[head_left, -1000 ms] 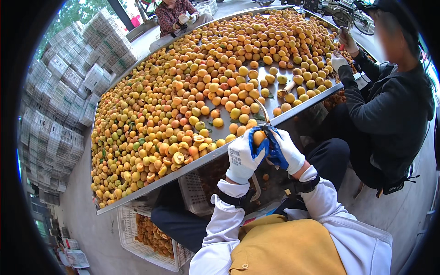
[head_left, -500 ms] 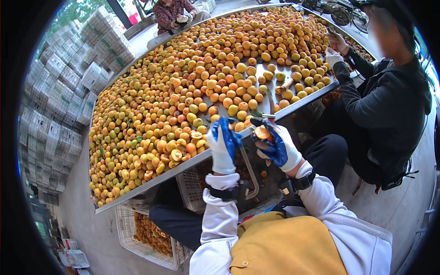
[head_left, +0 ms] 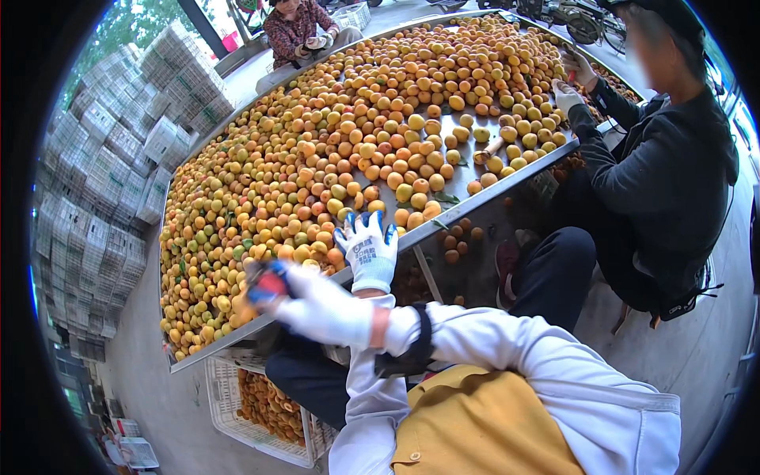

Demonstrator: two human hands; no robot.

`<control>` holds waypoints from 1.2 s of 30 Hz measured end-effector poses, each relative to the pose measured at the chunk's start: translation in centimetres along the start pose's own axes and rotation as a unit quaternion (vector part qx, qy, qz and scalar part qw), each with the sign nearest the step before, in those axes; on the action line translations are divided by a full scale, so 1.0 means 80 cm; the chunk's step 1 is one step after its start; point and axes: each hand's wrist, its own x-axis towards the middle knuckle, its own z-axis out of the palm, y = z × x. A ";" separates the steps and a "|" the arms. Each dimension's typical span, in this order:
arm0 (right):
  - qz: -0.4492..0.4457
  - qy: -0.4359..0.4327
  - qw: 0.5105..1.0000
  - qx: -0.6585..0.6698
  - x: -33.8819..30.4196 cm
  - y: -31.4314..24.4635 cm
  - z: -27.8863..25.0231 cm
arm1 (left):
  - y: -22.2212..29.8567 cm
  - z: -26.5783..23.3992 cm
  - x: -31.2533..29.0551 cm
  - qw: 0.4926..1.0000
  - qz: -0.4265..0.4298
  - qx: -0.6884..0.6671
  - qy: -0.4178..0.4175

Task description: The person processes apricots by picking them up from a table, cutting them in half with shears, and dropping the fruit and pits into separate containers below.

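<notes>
My left hand (head_left: 369, 249), in a white glove with blue-coated fingers, rests at the near edge of the table with its fingers spread, touching or just above apricots (head_left: 261, 218). My right arm crosses over the left forearm. The gloved right hand (head_left: 321, 305) is at the table's edge further left, smeared by motion. A blurred red-and-dark hand tool (head_left: 269, 285) shows in its fingers; the tool's tip cannot be made out. Whether fruit is in that hand too is hidden by the blur.
A metal-rimmed table (head_left: 507, 176) bears the heaped apricots. Below it stands a white crate (head_left: 226, 412) of fruit pieces. One co-worker (head_left: 657, 166) sits at the right, another (head_left: 305, 36) at the far side. Stacked crates (head_left: 103, 174) rise at the left.
My left hand has lowered onto the table edge and spread its fingers. My right hand has swung left across the left forearm, and the apricot half seen in it earlier cannot be made out.
</notes>
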 end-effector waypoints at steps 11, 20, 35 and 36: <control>-0.048 0.224 0.946 -0.228 -0.054 0.002 -0.169 | 0.058 0.018 0.067 0.990 0.081 0.013 -0.112; 0.069 0.388 0.918 -0.046 -0.133 -0.011 -0.319 | 0.010 0.001 0.085 0.941 0.036 -0.012 -0.337; 0.042 0.266 0.888 -0.372 -0.131 0.008 -0.292 | 0.063 0.009 0.101 0.956 0.060 0.003 -0.288; 0.040 0.266 0.888 -0.373 -0.130 0.004 -0.292 | 0.057 0.009 0.095 0.962 0.058 -0.020 -0.265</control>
